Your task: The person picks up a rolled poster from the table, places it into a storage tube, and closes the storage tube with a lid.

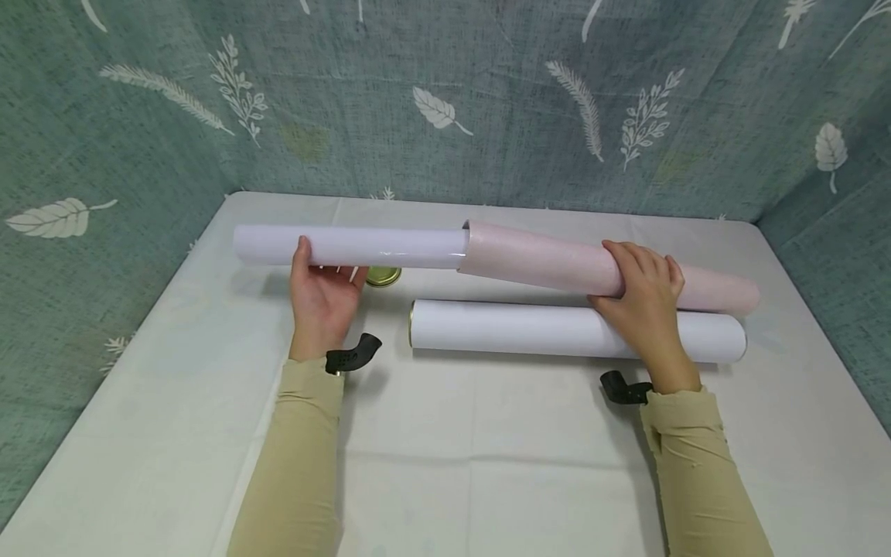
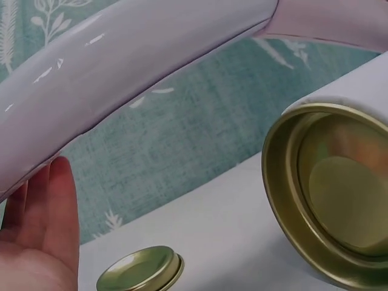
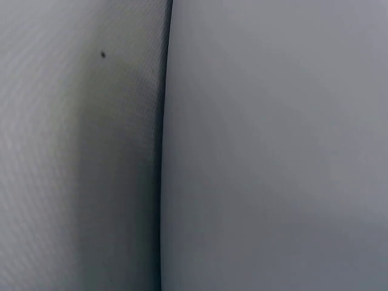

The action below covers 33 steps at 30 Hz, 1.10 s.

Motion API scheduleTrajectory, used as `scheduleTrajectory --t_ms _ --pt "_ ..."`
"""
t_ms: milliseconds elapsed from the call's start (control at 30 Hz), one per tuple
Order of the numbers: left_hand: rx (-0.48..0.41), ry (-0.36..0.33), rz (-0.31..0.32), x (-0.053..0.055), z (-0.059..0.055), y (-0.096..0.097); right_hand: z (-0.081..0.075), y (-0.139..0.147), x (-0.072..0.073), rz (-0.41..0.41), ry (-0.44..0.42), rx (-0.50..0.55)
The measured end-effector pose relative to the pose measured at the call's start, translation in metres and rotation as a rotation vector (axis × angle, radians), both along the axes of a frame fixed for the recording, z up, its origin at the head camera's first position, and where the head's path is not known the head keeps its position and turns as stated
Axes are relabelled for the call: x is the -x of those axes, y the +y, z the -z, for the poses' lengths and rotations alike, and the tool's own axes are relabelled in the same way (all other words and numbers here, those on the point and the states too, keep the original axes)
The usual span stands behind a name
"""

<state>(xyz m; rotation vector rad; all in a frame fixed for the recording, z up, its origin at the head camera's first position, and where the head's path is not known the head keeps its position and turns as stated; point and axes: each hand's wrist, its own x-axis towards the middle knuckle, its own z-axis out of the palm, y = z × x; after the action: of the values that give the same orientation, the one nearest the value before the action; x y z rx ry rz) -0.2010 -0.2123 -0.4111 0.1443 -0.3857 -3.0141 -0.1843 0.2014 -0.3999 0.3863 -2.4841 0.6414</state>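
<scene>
Presently, white roll [image 1: 390,247]: gripped by the left hand [image 1: 323,300], right end enclosed by the pink roll [image 1: 536,257].
Pink roll: clamped in the right hand [image 1: 643,298], behind the metal-rimmed tube [image 1: 501,328].
Roll step: seemingly being nested or separated.
Next slide: alignment probably must be kept.

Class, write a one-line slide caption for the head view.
The left hand holds a glossy white roll partly inside a pink roll gripped by the right hand, behind a white tube.
</scene>
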Motion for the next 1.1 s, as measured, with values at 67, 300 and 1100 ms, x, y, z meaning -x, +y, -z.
scheduleTrajectory --t_ms 67,300,1100 --pt "0.019 0.008 -0.004 0.000 -0.001 0.000 0.000 0.000 0.000 0.002 0.002 -0.004" --pt "0.129 0.040 -0.043 -0.002 -0.003 0.001 0.001 0.000 0.001 0.001 -0.009 0.002" --pt "0.495 0.208 0.052 -0.006 -0.013 0.013 0.002 0.000 0.001 0.005 -0.022 -0.002"
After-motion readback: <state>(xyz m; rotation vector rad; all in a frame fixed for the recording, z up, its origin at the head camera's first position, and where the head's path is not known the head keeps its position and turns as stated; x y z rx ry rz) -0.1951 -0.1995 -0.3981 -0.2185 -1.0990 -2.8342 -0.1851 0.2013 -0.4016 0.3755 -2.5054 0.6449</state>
